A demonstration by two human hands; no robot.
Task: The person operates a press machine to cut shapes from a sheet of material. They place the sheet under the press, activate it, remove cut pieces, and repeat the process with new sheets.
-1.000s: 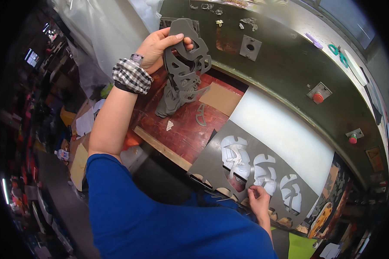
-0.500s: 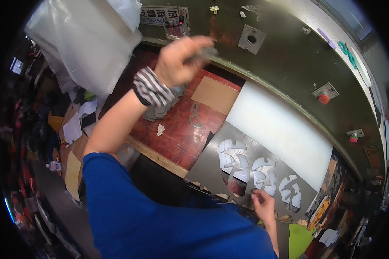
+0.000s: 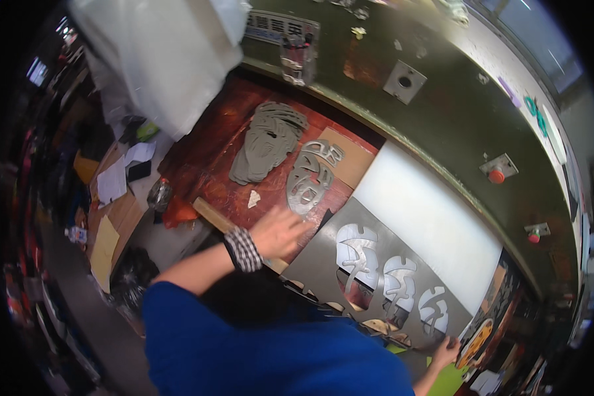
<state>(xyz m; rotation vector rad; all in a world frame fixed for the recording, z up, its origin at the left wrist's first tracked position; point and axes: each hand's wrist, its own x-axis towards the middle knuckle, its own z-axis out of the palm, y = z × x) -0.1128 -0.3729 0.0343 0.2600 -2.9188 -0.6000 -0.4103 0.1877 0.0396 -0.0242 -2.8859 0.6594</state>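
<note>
Grey sheet [image 3: 385, 245], along the white board's [image 3: 429, 224] near side, looks light, bendy and weak where cut through, so its solid margins seem the best holds. Its long axis runs left to right, along the board; left of the board, the left hand's [image 3: 280, 234] fingers are too blurred to read, while near its right end the right hand [image 3: 446, 352] appears to pinch the sheet's corner.

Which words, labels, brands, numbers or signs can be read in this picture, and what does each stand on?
Nameplate on the green machine: large dark characters, partly hidden; wording not copied out here.
Plastic bottle at far left: any label is too small to read.
White papers at left: any writing is too small and blurred to read.
</note>
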